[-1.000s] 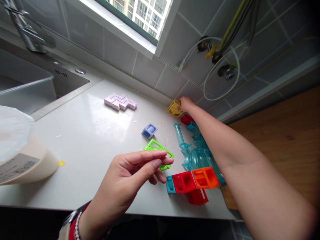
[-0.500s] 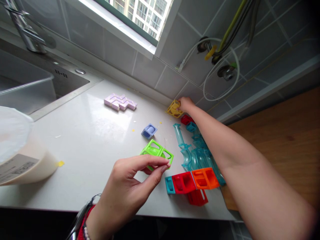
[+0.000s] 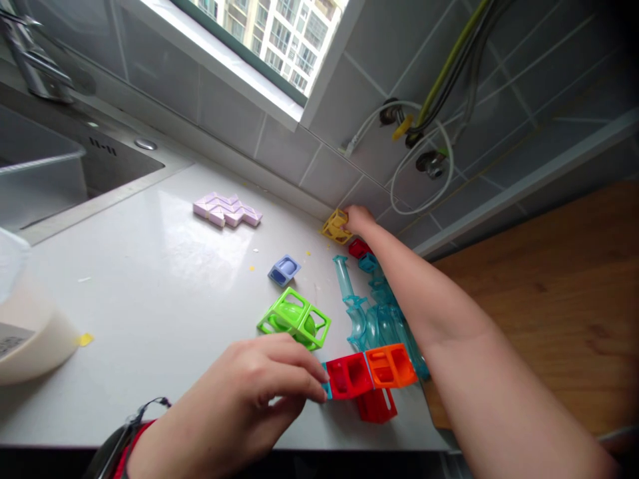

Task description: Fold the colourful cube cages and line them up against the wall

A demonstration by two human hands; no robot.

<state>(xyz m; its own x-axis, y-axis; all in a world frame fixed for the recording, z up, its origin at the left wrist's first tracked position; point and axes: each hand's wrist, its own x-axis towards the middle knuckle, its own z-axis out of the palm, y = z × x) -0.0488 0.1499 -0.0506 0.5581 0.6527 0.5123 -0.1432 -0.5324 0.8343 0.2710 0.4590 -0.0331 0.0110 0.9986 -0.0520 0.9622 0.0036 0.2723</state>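
Both hands busy: left hand (image 3: 249, 392) dropped from green plastic frame block (image 3: 294, 319), now pinching teal end of red-orange block row (image 3: 372, 372) at lower centre; right hand (image 3: 357, 218) unmoved, fingers gripping yellow lattice block (image 3: 335, 227) by the wall.

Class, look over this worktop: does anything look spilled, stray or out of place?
Yes: small yellow crumbs lie scattered on the white worktop near the blue plastic block, and a yellow scrap sits beside the white tub.

Glossy white countertop (image 3: 150, 279); shiny plastic blocks, the green block (image 3: 294, 319) opaque, the teal tubes (image 3: 374, 319) translucent. Brushed metal sink (image 3: 60, 173) upper left; perhaps wood floor (image 3: 549, 293) right.
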